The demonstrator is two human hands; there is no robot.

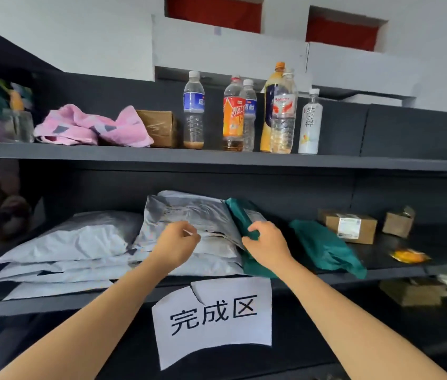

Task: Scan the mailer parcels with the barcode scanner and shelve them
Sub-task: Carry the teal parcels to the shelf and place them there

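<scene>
Left hand (178, 241) on grey mailer (197, 212) edge, right hand (267, 244) round teal mailer (240, 212) edge.

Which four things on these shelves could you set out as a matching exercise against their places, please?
Things:
1. pink cloth
2. sign
3. labelled box
4. green mailer

Places:
A. in the grip of the right hand
B. hanging from the front of the lower shelf
C. on the upper shelf, left of the bottles
D. on the lower shelf, towards the right

Pairs: 1-C, 2-B, 3-D, 4-A
</scene>
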